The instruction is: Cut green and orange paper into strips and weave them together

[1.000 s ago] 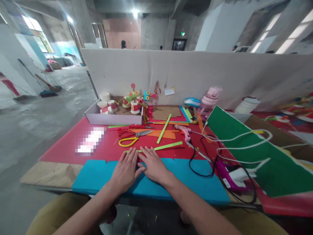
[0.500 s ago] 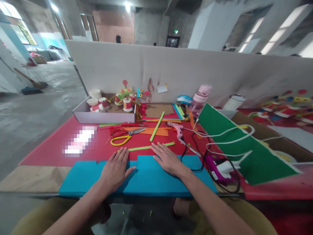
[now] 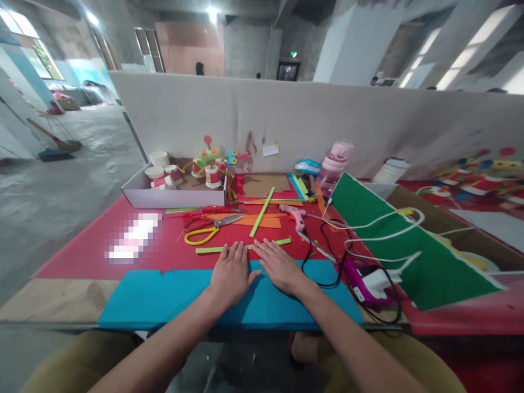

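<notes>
A narrow light-green paper strip (image 3: 213,250) lies crosswise on the red table cover. Fingertips of my left hand (image 3: 233,273) rest flat on its middle, thumb spread to the right. Close beside it, my right hand (image 3: 279,267) lies flat with fingers stretched out, its tips also on the strip. Both palms are over a blue sheet (image 3: 164,297) along the front edge. A second green strip (image 3: 262,212) lies slantwise just beyond the hands. Scissors with red and yellow handles (image 3: 213,226) lie behind my left hand, and a pink hot glue gun (image 3: 295,215) behind my right.
A white box (image 3: 176,197) with paper cups and a small paper figure stands at the back left. On the right are a purple power strip (image 3: 366,284), loose cables and a green-sided box (image 3: 401,245). A pink bottle (image 3: 334,166) stands by the grey partition (image 3: 184,109).
My left hand has slid right along the green strip, from its left end to the middle, close to my right hand. The right hand has barely moved.
</notes>
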Demonstrator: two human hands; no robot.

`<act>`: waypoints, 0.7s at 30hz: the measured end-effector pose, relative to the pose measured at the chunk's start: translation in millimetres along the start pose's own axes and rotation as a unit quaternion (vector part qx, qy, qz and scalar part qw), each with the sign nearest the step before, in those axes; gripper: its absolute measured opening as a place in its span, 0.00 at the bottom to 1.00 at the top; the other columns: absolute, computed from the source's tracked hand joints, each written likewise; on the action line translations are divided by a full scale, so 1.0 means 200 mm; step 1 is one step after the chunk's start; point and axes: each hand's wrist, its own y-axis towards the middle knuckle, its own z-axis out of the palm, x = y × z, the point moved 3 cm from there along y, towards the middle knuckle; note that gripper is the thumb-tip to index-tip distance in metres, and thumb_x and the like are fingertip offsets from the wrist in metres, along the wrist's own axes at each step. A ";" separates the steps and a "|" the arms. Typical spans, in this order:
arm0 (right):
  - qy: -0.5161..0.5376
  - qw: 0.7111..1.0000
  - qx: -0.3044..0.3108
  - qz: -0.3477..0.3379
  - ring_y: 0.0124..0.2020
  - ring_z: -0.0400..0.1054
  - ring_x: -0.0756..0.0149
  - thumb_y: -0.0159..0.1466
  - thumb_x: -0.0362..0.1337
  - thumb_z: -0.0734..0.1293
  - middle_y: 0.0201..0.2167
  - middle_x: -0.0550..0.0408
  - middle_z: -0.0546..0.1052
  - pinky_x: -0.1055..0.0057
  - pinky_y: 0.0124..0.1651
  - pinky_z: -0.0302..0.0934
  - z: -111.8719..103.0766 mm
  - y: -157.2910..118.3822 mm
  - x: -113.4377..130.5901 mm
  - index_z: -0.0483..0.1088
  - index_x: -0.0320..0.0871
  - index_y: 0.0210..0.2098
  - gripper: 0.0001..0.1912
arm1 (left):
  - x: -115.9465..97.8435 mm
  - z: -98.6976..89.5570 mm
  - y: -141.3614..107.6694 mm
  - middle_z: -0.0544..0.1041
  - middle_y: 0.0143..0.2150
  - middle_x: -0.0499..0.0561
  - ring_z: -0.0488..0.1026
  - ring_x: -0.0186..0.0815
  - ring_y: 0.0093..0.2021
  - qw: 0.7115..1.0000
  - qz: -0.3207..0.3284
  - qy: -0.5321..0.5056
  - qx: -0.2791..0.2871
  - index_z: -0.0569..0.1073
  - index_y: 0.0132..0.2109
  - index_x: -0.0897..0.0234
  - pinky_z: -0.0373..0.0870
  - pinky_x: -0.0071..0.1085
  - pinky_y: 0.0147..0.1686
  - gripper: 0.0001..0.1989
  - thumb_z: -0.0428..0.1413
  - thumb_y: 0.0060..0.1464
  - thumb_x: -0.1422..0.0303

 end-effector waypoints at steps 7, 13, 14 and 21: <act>0.002 1.000 0.008 -0.002 0.69 0.43 0.58 0.70 0.40 0.51 0.67 0.56 0.54 0.53 0.68 0.43 -0.01 0.00 0.00 0.51 0.46 0.66 0.26 | 0.32 -0.08 -0.19 0.61 0.65 0.63 0.56 0.50 0.65 0.999 -0.007 0.012 0.029 0.62 0.63 0.71 0.48 0.49 0.63 0.35 0.38 0.61 0.48; 0.003 1.000 0.014 0.023 0.69 0.42 0.53 0.70 0.42 0.51 0.67 0.59 0.54 0.50 0.68 0.40 -0.01 0.00 0.00 0.52 0.49 0.66 0.26 | 0.51 -0.13 -0.32 0.62 0.65 0.62 0.57 0.49 0.65 0.998 -0.020 0.038 0.047 0.63 0.63 0.68 0.48 0.48 0.63 0.34 0.42 0.60 0.49; 0.003 1.000 0.011 0.029 0.69 0.41 0.52 0.70 0.42 0.51 0.67 0.61 0.54 0.48 0.68 0.39 -0.01 0.00 0.00 0.52 0.50 0.66 0.25 | 0.53 -0.15 -0.33 0.64 0.63 0.63 0.59 0.50 0.64 0.997 -0.030 0.048 0.052 0.65 0.61 0.69 0.50 0.49 0.62 0.33 0.43 0.59 0.49; 0.008 0.999 -0.008 0.053 0.68 0.42 0.49 0.69 0.46 0.53 0.66 0.60 0.56 0.44 0.67 0.35 -0.03 -0.01 0.03 0.54 0.53 0.64 0.25 | 0.31 -0.27 -0.04 0.75 0.51 0.64 0.68 0.49 0.55 0.997 0.040 0.062 0.010 0.74 0.50 0.70 0.63 0.44 0.53 0.16 0.48 0.60 0.69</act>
